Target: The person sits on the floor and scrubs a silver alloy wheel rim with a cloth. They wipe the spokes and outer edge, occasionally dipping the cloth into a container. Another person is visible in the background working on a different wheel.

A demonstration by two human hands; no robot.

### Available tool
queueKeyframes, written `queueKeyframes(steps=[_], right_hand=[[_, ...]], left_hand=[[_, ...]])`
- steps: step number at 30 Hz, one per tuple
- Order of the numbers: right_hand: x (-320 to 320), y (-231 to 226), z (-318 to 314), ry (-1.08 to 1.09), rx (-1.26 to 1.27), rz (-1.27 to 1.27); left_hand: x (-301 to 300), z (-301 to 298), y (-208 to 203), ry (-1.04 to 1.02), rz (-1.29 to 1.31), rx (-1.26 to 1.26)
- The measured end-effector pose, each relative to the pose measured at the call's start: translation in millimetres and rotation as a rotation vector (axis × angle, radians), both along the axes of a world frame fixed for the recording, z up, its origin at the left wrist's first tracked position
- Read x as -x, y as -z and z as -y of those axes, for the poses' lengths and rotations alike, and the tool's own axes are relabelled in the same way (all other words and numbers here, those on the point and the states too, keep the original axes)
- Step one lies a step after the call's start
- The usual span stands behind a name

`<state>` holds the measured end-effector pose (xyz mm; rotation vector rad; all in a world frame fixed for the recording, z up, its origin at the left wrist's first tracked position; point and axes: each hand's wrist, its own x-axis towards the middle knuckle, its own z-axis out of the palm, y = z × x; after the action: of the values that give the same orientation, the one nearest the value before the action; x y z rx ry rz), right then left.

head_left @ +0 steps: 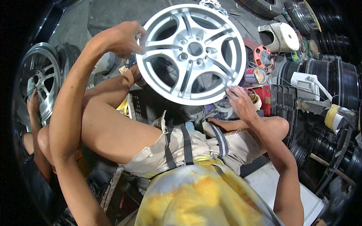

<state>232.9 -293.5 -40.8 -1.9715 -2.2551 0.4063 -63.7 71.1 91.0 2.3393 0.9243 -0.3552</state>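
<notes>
A silver alloy wheel rim (189, 67) with split spokes is tilted up in front of me, its face toward me. My left hand (130, 38) is at its upper left edge, wrist bent, fingers curled closed against the outer lip. At the lower right, my right hand (241, 101) grips the lip with bent fingers. The fingertips of both hands are partly hidden at the edge. Between my spread legs, the bottom of the rim sits above a dark crate (140, 107).
At far left, a co-worker's hand (34, 101) touches another silver wheel (42, 81). On the right stand an orange reel (263, 57), a paint can (255, 75), a red box (265, 101), a white plastic stool (281, 37) and several stacked dark wheels (347, 81). A tyre (264, 6) lies at the back.
</notes>
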Motion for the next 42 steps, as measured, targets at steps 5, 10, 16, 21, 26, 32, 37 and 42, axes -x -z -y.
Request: queueKeyframes(steps=[5,10,16,21,26,32,37,42], right_hand=[[108,2,-25,-0.042,-0.007,-0.2],[15,2,5,-0.158,-0.056,-0.001],[23,7,14,-0.049,0.089,0.292],[98,6,28,0.114,0.09,-0.044],[-7,29,-1,0.343,0.002,0.206],[-110,69,-144,0.537,-0.199,0.36],[-109,86,-305,0.35,-0.35,0.356],[16,90,-402,0.012,-0.473,0.408]], left_hand=[[-7,5,0,0.033,0.11,-0.073],[-6,12,-6,0.126,0.109,-0.099],[-4,3,-18,-0.004,0.1,-0.07],[-2,-5,-19,0.099,0.135,-0.07],[9,-10,-28,0.023,0.102,-0.084],[25,-22,-59,-0.135,0.1,0.055],[60,-36,-67,-0.256,0.128,0.085],[56,-39,-75,-0.262,0.096,0.118]])
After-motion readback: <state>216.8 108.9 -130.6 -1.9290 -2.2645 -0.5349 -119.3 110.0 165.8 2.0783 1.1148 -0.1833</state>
